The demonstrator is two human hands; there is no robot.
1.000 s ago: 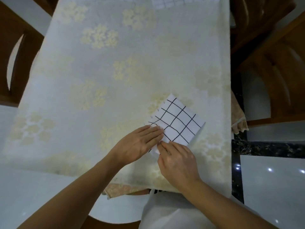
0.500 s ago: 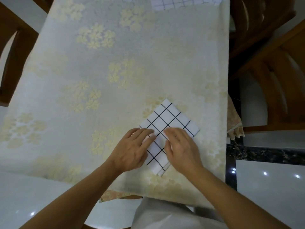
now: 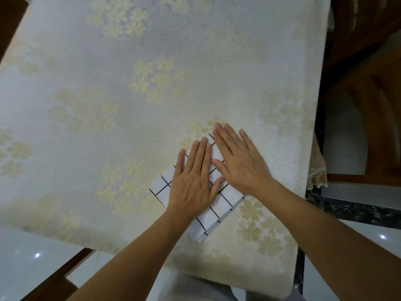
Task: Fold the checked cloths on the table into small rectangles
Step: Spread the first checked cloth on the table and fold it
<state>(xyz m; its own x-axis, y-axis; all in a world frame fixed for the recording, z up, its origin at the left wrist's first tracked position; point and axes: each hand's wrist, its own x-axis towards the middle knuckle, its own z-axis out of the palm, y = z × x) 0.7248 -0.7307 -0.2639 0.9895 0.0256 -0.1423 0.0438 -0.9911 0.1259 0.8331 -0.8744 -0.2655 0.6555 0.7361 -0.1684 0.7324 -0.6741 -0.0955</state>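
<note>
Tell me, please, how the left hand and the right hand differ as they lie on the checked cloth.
The left hand lies nearer the person, over the middle of the checked cloth; the right hand reaches farther, fingertips past its far corner onto the tablecloth. The left hand's fingers lie together; the right hand's spread slightly. Both rest flat, fingers straight, on the cloth.

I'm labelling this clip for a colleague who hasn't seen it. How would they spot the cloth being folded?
Find the pale, yellow-flowered tablecloth and go to its near right part. There the left hand and right hand press flat on the folded cloth. Unlike the floral tablecloth, it is white with thin black grid lines.
</note>
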